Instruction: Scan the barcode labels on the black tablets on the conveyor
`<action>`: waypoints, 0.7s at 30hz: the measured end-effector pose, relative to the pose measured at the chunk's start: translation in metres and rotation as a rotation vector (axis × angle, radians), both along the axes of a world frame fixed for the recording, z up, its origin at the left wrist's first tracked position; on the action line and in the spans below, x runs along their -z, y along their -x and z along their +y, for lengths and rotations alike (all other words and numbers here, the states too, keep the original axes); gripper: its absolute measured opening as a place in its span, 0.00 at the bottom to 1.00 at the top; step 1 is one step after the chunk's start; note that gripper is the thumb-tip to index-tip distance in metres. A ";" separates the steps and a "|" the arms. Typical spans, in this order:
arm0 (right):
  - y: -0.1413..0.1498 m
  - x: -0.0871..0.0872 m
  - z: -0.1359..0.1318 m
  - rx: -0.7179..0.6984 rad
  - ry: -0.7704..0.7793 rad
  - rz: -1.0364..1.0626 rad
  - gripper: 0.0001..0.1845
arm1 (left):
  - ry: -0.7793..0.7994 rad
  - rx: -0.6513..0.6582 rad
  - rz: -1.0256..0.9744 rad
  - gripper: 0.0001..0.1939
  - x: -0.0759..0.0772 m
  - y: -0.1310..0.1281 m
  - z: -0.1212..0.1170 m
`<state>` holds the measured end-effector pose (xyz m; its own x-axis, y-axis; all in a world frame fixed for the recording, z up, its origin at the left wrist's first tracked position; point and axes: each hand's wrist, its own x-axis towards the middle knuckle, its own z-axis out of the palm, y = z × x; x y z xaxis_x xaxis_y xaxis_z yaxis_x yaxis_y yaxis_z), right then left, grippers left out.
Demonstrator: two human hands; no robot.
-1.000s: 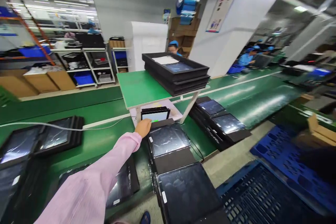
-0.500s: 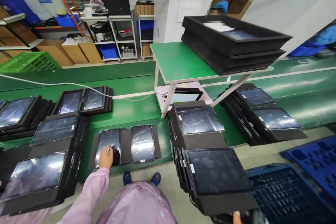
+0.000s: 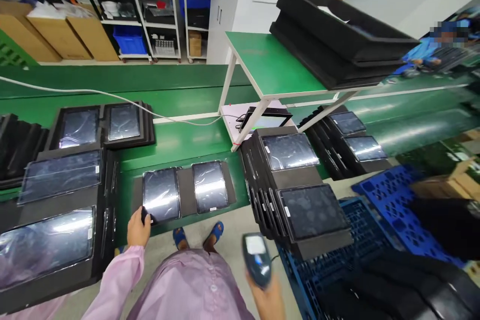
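Now the left hand [image 3: 138,227] has slid from the middle of the left screen to the near-left corner of the flat black tray [image 3: 184,195], fingers curled over its edge; that tray, holding two screens side by side, lies on the green counter [image 3: 176,140] directly ahead of the person's feet. Meanwhile the right hand [image 3: 268,300] has come up into view gripping a handheld scanner [image 3: 257,258], which hangs just beside the leaning stack of trays [image 3: 296,190]; a scan of labels looks to be in hand.
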<state>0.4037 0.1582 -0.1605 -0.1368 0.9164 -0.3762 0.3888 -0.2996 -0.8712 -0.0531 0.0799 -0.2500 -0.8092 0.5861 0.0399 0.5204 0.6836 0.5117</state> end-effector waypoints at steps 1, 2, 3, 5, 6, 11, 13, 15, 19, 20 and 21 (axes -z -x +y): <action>0.029 0.003 -0.002 -0.103 -0.002 0.046 0.27 | -0.009 0.020 -0.009 0.31 0.001 0.002 -0.004; 0.055 0.008 -0.002 -0.172 0.009 0.061 0.27 | -0.018 0.040 -0.017 0.30 0.003 0.004 -0.008; 0.077 0.013 -0.001 -0.209 0.009 0.061 0.25 | -0.026 0.057 -0.027 0.30 0.003 0.006 -0.012; 0.110 0.025 0.003 -0.226 0.001 0.047 0.24 | -0.042 0.083 -0.048 0.30 0.005 0.010 -0.020; 0.120 0.032 0.006 -0.216 -0.009 0.038 0.24 | -0.051 0.090 -0.061 0.30 0.006 0.012 -0.023; 0.136 0.058 0.015 -0.167 -0.022 -0.010 0.22 | -0.107 0.080 -0.146 0.29 0.009 0.022 -0.035; 0.135 0.062 0.014 -0.141 -0.022 -0.040 0.21 | -0.127 0.064 -0.179 0.28 0.010 0.025 -0.038; 0.135 0.064 0.011 -0.118 -0.020 -0.066 0.21 | -0.142 0.048 -0.203 0.27 0.010 0.028 -0.039; 0.136 0.066 0.008 -0.097 -0.012 -0.089 0.22 | -0.155 0.034 -0.229 0.27 0.008 0.034 -0.038; 0.136 0.066 0.008 -0.094 -0.012 -0.091 0.22 | -0.156 0.032 -0.232 0.27 0.007 0.034 -0.038; 0.136 0.065 0.008 -0.092 -0.012 -0.092 0.22 | -0.158 0.031 -0.234 0.27 0.006 0.035 -0.037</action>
